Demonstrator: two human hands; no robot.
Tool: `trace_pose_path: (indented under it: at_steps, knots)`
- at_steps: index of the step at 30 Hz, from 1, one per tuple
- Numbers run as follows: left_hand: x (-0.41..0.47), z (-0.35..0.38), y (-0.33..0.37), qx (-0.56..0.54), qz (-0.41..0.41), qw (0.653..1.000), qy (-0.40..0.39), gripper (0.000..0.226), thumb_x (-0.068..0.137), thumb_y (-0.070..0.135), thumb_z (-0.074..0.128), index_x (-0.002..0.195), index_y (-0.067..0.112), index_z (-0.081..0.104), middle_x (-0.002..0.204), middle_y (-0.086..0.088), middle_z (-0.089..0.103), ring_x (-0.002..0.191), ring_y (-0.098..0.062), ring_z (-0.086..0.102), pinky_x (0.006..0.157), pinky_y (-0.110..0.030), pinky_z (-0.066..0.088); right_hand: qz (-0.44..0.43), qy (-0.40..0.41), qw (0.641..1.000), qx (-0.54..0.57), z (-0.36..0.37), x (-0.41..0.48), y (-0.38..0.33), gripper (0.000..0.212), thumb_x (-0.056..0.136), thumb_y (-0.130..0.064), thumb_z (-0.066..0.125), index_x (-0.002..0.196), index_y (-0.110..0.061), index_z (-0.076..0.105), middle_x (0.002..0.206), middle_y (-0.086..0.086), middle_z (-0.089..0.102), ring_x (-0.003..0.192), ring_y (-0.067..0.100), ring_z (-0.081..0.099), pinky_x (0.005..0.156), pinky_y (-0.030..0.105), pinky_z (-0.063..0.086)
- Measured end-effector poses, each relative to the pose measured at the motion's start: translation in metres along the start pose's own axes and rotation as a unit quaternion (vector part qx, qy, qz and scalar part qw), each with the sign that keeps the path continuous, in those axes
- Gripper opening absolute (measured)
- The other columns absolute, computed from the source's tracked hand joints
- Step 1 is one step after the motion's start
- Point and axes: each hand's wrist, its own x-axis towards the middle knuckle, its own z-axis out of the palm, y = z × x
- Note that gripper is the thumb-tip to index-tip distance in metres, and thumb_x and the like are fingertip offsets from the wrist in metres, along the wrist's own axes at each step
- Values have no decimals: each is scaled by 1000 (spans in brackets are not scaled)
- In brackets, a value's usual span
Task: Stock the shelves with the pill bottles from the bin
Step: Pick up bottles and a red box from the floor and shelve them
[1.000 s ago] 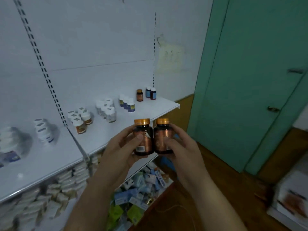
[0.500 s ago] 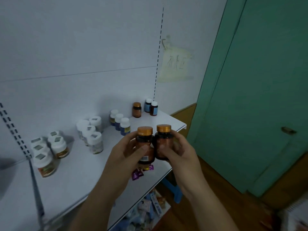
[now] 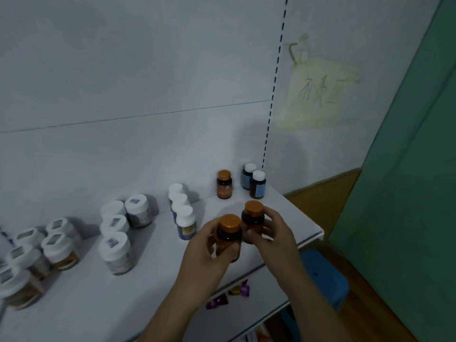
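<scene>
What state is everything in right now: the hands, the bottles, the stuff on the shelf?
left hand: grips left amber bottle.
left amber bottle: capped, upright, over the shelf.
right hand: grips right amber bottle.
right amber bottle: capped, upright.
lone amber bottle: capped, standing at shelf back.
white-lid jars: lidded, upright on shelf.

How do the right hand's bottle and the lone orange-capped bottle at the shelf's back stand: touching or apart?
Apart. The head view shows bare shelf between the bottle in the right hand and the lone bottle.
</scene>
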Motion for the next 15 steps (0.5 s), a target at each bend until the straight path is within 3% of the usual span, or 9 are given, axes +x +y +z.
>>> trace_pose_path:
  at_steps: [5,7,9,12,15]
  knots:
    - [45,34,-11,53,-12,996,65,55,89,3,76,122,44,61,115,36,67,112,8,64,90,-7,48,20,-80,996,-25,-11,75,25,57,97,-9,69,143,-36,52,130,-6,66,118,9,62,88,15,47]
    - [59,44,-18,55,-15,995,81,53,89,0,76,125,38,64,116,28,71,111,3,66,89,-11,50,18,-110,993,-29,-11,98,32,56,98,-8,67,145,-35,51,130,-4,67,117,5,62,84,10,49]
    - [70,53,-24,54,-21,994,97,51,88,0,77,128,29,66,119,17,74,112,-1,68,91,-15,52,16,-136,990,-28,-8,117,38,57,98,-7,66,146,-34,51,133,-7,67,118,1,61,85,8,50]
    - [82,65,-34,66,-37,990,118,53,86,1,79,130,27,65,124,13,72,114,1,67,95,-14,51,10,-149,989,-17,-4,134,44,54,99,-10,67,140,-42,54,130,-16,66,121,1,60,100,20,50]
    - [94,74,-41,88,-55,984,143,57,83,13,83,131,34,62,126,17,70,115,4,64,99,-17,50,3,-158,987,-10,-3,147,47,48,101,-11,65,133,-45,56,124,-23,66,113,-12,59,94,10,49]
